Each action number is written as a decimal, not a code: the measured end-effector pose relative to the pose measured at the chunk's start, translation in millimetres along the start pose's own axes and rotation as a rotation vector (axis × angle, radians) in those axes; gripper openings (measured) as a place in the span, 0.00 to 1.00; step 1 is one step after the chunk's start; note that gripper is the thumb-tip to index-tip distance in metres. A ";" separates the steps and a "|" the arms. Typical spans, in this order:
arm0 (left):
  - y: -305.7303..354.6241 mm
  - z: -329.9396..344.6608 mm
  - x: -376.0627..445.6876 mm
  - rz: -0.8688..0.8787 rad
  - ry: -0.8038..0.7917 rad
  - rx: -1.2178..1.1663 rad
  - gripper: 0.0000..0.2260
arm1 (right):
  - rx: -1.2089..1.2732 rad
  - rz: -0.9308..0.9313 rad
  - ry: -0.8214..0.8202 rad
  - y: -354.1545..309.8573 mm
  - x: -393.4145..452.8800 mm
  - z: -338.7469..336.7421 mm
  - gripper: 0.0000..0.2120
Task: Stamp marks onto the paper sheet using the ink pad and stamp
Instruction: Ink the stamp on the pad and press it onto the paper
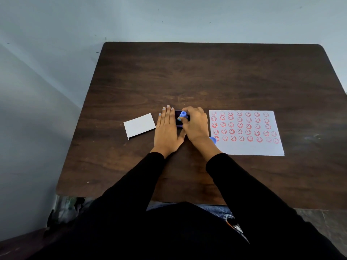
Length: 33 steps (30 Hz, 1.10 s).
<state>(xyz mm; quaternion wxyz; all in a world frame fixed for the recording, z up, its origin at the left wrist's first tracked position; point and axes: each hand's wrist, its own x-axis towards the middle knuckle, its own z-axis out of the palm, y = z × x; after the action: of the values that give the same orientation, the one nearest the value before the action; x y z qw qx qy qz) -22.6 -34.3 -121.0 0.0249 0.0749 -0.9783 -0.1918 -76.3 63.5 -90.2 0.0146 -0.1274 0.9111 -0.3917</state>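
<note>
Your right hand (195, 124) pinches the stamp (183, 115) on the pad (178, 121); your left hand (167, 130) lies flat, fingers spread, beside it. The paper (249, 147) lies right.

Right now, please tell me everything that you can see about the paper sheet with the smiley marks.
The paper sheet is white and rectangular, and looks like thin plain paper. It lies flat on the dark wooden table, to the right of both hands. Red smiley faces cover it in five rows; some are bold, others faint. A strip along the near edge is still blank. A small blue object sits at its near left corner, beside the right hand's wrist, which comes up to the left edge; whether it touches is unclear.
</note>
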 end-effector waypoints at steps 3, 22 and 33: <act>-0.3 1.2 0.0 0.000 0.000 0.005 0.35 | -0.003 0.015 0.025 -1.0 0.5 0.0 0.06; 55.3 10.0 -32.7 0.235 0.199 -0.073 0.22 | 0.488 0.292 0.469 16.6 -1.9 -46.0 0.10; 59.4 18.8 -34.5 0.248 0.169 -0.019 0.13 | 0.406 0.409 0.756 66.6 -37.4 -62.3 0.14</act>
<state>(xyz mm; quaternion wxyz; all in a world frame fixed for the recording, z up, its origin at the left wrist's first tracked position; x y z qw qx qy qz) 1.9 32.5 -116.6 0.1315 -0.0311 -0.9726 -0.1893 -62.7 160.9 -97.5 -0.2167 0.2115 0.7641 -0.5696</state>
